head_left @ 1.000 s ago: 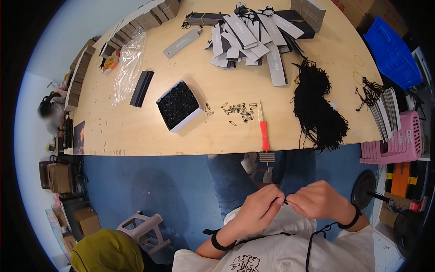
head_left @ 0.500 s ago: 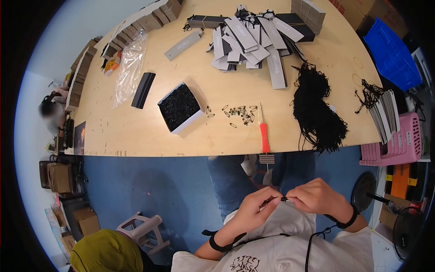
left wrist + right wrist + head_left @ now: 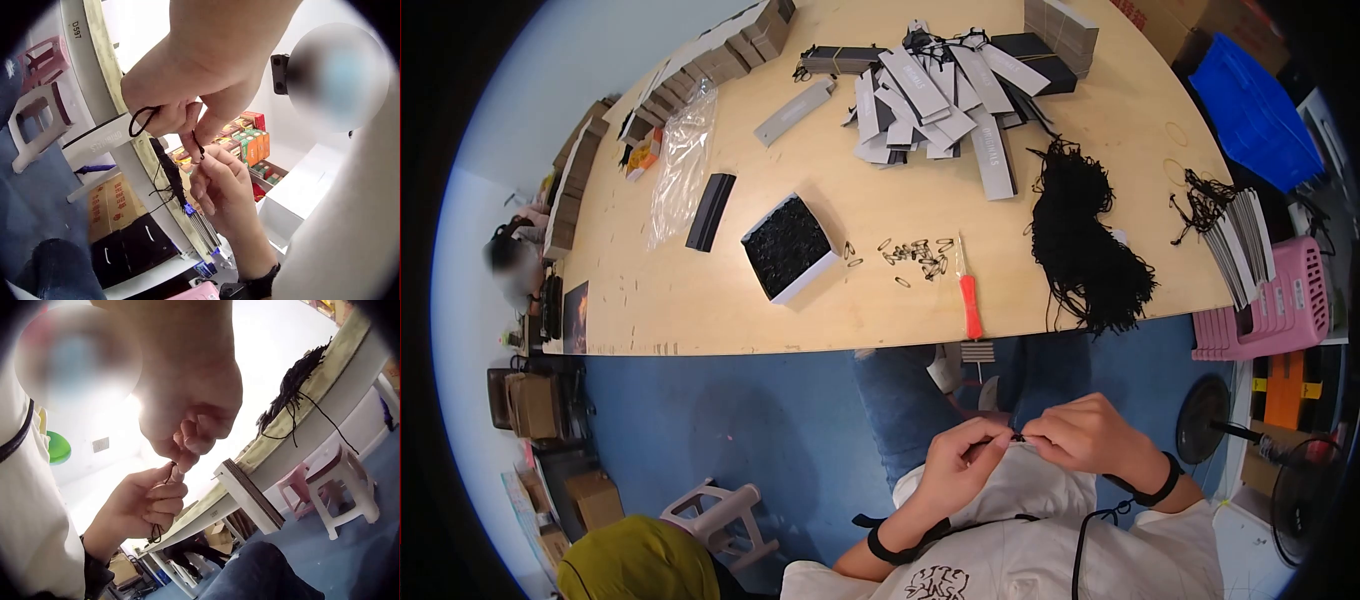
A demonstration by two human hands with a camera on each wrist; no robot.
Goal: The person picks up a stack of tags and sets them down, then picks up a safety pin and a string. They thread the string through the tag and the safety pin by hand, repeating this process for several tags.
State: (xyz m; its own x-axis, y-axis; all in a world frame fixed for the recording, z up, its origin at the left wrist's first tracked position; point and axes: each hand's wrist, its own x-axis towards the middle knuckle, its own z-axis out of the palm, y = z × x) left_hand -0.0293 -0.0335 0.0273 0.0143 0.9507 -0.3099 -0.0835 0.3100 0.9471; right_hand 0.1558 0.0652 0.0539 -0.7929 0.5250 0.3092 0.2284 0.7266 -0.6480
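Over the lap, my left hand (image 3: pixel 965 462) and right hand (image 3: pixel 1090 435) meet at the fingertips. A thin black cord (image 3: pixel 201 152) runs between them, with a small knot where the right thumb and forefinger pinch it. My left fingers pinch the same cord, and its loop (image 3: pixel 132 125) hangs out of the curled left fingers. In front of the hands on the table lie a red-handled awl (image 3: pixel 971 305), a scatter of small safety pins (image 3: pixel 920 258) and a thick bundle of black cords (image 3: pixel 1075 235).
A white box (image 3: pixel 805 287) of small black pieces stands left of the pins. Grey printed tags (image 3: pixel 990 160) are heaped farther back. A stack of tags (image 3: pixel 250 497) juts past the table edge. A stool (image 3: pixel 712 515) and a person in a green cap (image 3: pixel 640 560) are at the left.
Both hands have shifted slightly left in the head view, and their fingertips are closer together than half a second ago. The cord stays pinched between them. The table view has shifted a little.
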